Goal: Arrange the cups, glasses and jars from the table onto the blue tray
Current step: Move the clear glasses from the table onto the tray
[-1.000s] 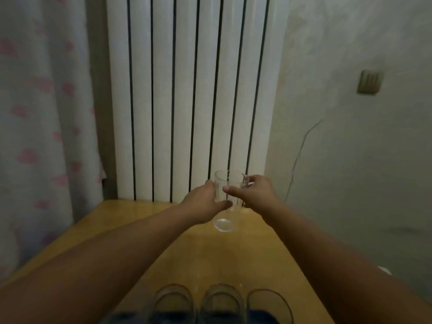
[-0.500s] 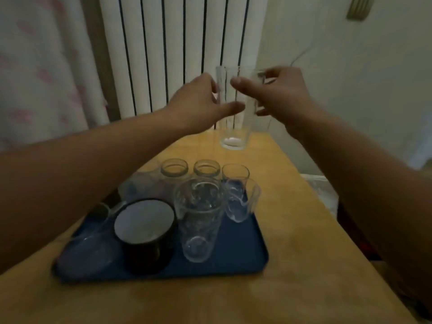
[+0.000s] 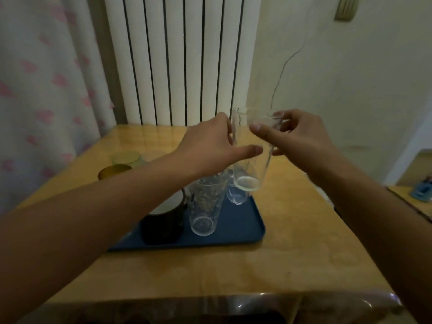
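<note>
Dim, soft, slightly blurred indoor light; wide-angle edge distortion.

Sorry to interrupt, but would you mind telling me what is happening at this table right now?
A person is holding a clear tall glass in both hands, the left hand and the right hand, above the far right part of the blue tray. The tray already holds a patterned glass, a black cup and a small clear glass. An amber jar and a pale green cup stand on the wooden table beyond the tray.
</note>
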